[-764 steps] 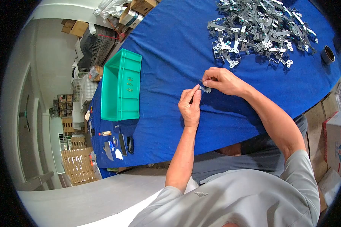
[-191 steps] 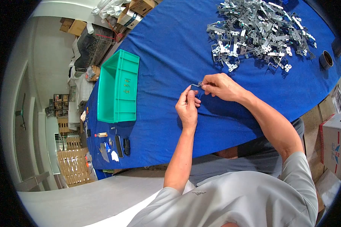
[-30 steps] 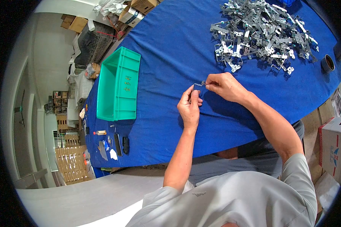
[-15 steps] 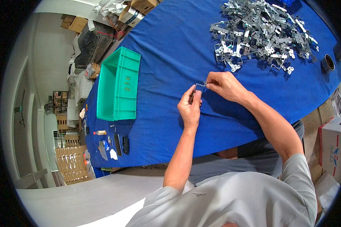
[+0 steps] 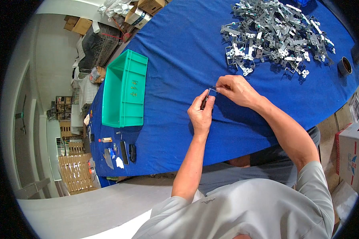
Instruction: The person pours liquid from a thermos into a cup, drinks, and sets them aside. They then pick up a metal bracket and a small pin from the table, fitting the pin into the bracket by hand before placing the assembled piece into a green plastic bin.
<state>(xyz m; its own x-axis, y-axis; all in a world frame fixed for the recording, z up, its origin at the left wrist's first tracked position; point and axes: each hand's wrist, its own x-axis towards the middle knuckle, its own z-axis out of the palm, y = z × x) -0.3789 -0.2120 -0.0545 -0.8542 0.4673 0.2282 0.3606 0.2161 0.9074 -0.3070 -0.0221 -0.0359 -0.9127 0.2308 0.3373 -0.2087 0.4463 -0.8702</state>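
Between my two hands is a small metal bracket (image 5: 212,92) with a bent, wire-like end. My left hand (image 5: 200,114) is closed around its lower, darker part, thumb and fingers pointing up. My right hand (image 5: 236,91) pinches the other end from the right; its fingertips hide what exactly they grip. Farther up the blue cloth lies a big heap of similar metal brackets (image 5: 275,34), tangled together, some with wire loops.
A green plastic crate (image 5: 133,109) stands on its side to the left, on the blue-covered table (image 5: 175,47). Near the left edge lie a black case (image 5: 132,153), a small bottle (image 5: 105,140) and other small items. A dark round cup (image 5: 345,66) sits at the right edge.
My left thumb and fingers have shifted up and right, closer to my right fingertips. The bracket has tilted, and less of its bent end shows.
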